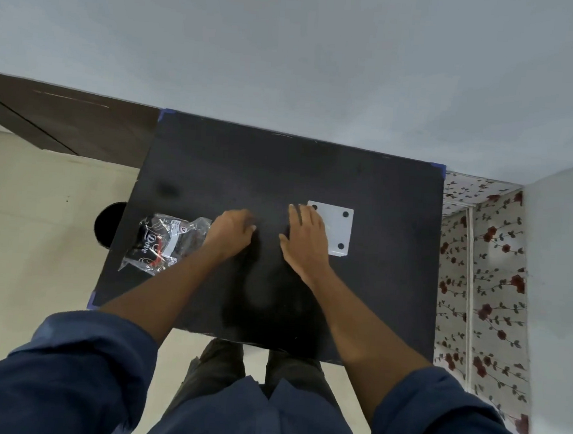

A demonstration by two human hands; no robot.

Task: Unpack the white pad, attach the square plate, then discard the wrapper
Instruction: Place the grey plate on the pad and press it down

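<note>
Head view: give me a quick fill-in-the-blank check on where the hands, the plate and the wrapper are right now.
1. The white square plate lies flat on the ____ table.
2. The right hand rests partly over the plate's ____ edge as the camera sees it.
3. The clear wrapper lies near the table's ____ edge.
4. The left hand is curled, palm down, between the wrapper and the ____ hand.

Missing words: black; left; left; right

A black bench [366, 175] is carrying a wrapper [164, 242] near its left edge and a white plate [337, 225] toward the right.
</note>
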